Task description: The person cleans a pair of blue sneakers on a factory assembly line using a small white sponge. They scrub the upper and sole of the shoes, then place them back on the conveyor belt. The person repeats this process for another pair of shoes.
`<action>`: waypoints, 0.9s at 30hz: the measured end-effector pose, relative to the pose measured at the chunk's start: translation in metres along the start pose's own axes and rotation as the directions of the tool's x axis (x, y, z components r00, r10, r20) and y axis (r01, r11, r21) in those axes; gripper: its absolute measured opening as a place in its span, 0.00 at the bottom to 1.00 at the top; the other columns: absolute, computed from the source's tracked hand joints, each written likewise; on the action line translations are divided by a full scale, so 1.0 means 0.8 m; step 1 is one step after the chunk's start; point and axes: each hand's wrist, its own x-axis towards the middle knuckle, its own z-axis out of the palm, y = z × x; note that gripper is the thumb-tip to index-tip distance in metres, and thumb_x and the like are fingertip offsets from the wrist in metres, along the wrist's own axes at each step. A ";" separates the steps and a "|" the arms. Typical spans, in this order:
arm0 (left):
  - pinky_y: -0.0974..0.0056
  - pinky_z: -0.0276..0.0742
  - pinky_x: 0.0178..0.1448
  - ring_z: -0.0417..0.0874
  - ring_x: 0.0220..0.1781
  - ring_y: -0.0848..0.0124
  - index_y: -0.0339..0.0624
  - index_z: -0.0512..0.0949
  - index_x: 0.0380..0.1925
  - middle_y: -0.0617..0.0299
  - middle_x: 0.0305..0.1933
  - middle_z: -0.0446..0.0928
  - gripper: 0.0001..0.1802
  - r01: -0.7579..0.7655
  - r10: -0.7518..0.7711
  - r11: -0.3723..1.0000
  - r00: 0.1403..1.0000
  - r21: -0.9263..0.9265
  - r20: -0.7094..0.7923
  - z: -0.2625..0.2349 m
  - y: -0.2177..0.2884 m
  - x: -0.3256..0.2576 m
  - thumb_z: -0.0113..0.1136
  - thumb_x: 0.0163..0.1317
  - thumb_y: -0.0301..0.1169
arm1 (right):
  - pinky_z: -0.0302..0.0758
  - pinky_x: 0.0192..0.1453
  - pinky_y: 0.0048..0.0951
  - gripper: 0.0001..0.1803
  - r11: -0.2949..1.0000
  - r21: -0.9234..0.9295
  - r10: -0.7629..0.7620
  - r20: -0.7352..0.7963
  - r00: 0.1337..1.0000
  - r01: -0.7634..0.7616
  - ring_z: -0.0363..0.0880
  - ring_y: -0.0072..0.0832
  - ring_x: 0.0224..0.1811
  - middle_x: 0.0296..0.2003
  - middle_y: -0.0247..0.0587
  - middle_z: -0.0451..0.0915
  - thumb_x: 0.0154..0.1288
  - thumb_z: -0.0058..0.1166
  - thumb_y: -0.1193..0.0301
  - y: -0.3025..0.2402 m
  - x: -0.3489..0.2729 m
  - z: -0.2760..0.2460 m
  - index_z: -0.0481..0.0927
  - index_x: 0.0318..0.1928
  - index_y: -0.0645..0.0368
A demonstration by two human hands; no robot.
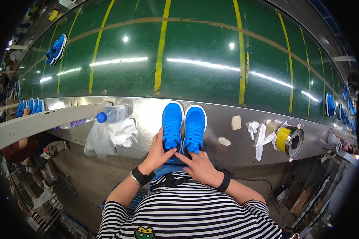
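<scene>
A pair of bright blue sneakers with white soles stands side by side on the metal ledge, toes pointing away from me. My left hand (156,152) grips the heel end of the left sneaker (172,121), its thumb across the back of the collar. At the right sneaker (195,122), my right hand (202,166) has some fingers at the heel opening. Its index finger stretches left to the left sneaker's heel, close to my left thumb. Both tongues and laces show; the fingertips inside the right shoe are hidden.
Beyond the ledge (147,103) runs a green conveyor belt (203,44) with yellow lines, bearing another blue sneaker (56,49). A plastic bottle (115,114) and white papers (123,131) lie left. Right are a pale block (236,122), crumpled paper strips (261,141) and a yellow-labelled can (284,139).
</scene>
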 end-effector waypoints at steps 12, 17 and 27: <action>0.55 0.57 0.70 0.59 0.67 0.43 0.29 0.41 0.69 0.33 0.64 0.54 0.50 -0.041 0.044 0.999 0.994 -0.024 0.101 -0.016 -0.011 0.003 0.62 0.53 0.32 | 0.72 0.46 0.32 0.34 0.851 0.474 0.471 -0.501 0.726 -0.225 0.74 0.36 0.46 0.50 0.49 0.70 0.49 0.67 0.70 0.027 -0.012 0.062 0.66 0.57 0.60; 0.55 0.57 0.70 0.59 0.68 0.44 0.28 0.43 0.68 0.33 0.64 0.55 0.50 -0.086 0.085 0.996 0.988 0.006 0.128 -0.022 -0.014 0.004 0.63 0.53 0.35 | 0.72 0.54 0.31 0.30 0.702 0.686 0.576 -0.393 0.717 -0.188 0.76 0.34 0.50 0.50 0.47 0.75 0.56 0.57 0.75 0.067 0.006 0.060 0.66 0.61 0.63; 0.58 0.63 0.66 0.66 0.64 0.50 0.30 0.59 0.63 0.41 0.62 0.62 0.39 -0.294 0.294 0.956 0.954 0.003 -0.061 -0.039 0.054 0.002 0.64 0.53 0.32 | 0.69 0.58 0.29 0.23 0.645 0.756 0.588 -0.398 0.704 -0.111 0.75 0.32 0.53 0.51 0.46 0.77 0.63 0.49 0.75 0.078 -0.035 0.055 0.69 0.60 0.64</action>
